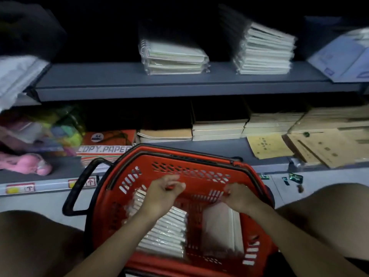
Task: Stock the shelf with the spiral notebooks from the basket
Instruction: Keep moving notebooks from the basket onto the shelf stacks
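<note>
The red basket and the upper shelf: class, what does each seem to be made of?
Red basket: likely moulded plastic, given its perforated slotted walls and slight sheen. Upper shelf: probably painted metal, matte grey-blue, with a thin folded front lip.

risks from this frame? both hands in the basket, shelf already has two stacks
1. The taller notebook stack on the upper shelf already leans; adding more on top could make it slide.
2. The wrapped notebooks in the red basket look glossy, so a handful may slip from the left hand or right hand.
3. The scene is dim and blurred, so misjudging the shelf edge seems possible.
</note>
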`<state>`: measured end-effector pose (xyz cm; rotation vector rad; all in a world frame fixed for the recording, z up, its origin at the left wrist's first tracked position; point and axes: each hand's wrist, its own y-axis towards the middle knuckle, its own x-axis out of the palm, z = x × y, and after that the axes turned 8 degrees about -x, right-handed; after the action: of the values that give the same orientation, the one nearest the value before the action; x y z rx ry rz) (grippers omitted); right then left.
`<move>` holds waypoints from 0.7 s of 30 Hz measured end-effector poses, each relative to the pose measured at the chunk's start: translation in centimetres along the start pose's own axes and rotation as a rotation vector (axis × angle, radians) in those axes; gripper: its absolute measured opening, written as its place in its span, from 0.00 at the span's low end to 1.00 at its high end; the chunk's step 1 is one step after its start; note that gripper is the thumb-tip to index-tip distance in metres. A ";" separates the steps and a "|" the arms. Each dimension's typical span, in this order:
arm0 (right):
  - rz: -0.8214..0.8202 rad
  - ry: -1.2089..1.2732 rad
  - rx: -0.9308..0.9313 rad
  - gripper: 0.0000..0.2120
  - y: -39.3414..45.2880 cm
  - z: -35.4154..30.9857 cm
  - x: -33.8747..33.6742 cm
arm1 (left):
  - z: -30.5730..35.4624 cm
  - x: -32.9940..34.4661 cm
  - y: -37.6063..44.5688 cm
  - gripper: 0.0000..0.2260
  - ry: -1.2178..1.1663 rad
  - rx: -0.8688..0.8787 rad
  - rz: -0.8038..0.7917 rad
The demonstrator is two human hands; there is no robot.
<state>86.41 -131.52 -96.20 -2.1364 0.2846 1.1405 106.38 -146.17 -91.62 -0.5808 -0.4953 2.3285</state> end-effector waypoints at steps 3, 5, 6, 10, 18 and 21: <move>-0.116 -0.078 0.034 0.24 0.0 0.7 2.1 | -1.1 0.5 -0.2 0.12 0.093 0.002 -0.078; -0.135 -0.208 0.051 0.31 0.0 0.8 3.1 | -1.4 0.7 -0.1 0.13 0.150 0.014 -0.111; -0.137 -0.256 0.062 0.34 0.0 0.9 3.8 | -1.5 0.8 -0.1 0.14 0.184 0.023 -0.126; -0.106 -0.381 0.147 0.38 -0.2 0.1 5.4 | -1.4 1.3 -0.4 0.15 0.306 0.072 -0.147; -0.021 -0.187 0.103 0.30 0.1 -1.1 6.1 | -1.7 1.3 -0.8 0.15 0.375 0.092 -0.158; -0.047 -0.022 0.168 0.26 -0.3 -1.9 5.2 | -1.5 1.3 -0.8 0.14 0.369 0.060 -0.163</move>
<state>90.82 -131.91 -99.47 -1.9723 0.3075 1.0736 106.77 -144.39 -92.83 -0.8839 -0.2869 2.0144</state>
